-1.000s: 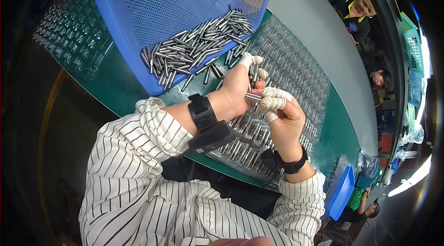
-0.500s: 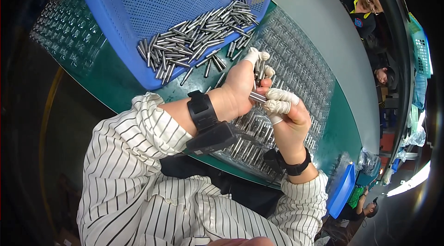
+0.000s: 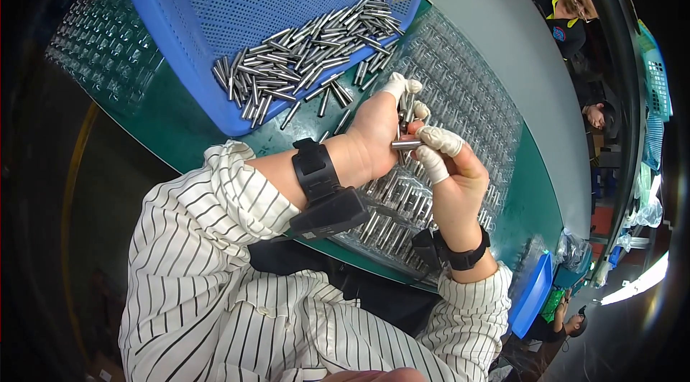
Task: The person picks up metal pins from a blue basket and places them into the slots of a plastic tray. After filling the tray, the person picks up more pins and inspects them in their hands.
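Between the thumb and finger of my right hand [image 3: 456, 173] is one shiny metal pin [image 3: 406, 145], pointing toward the left palm. My left hand [image 3: 375, 127] is cupped, its fingers curled around a few more metal pins [image 3: 407, 107], partly hidden by the fingers. White finger cots cover several fingertips on both hands. Under the hands lies a clear plastic tray [image 3: 471, 94] with rows of slots, many near me filled with pins. A large heap of loose pins [image 3: 295, 66] lies along the near side of a blue perforated basket [image 3: 180, 80].
Several loose pins [image 3: 325, 102] lie on the green tabletop [image 3: 180, 134] beside the basket. Another clear slotted tray [image 3: 108, 44] is at the far left. A blue bin [image 3: 533, 299] stands at the right. Other people are beyond the grey strip [image 3: 517, 37].
My right hand has shifted slightly right and turned the pin from a slant to nearly level. The left hand has barely moved.
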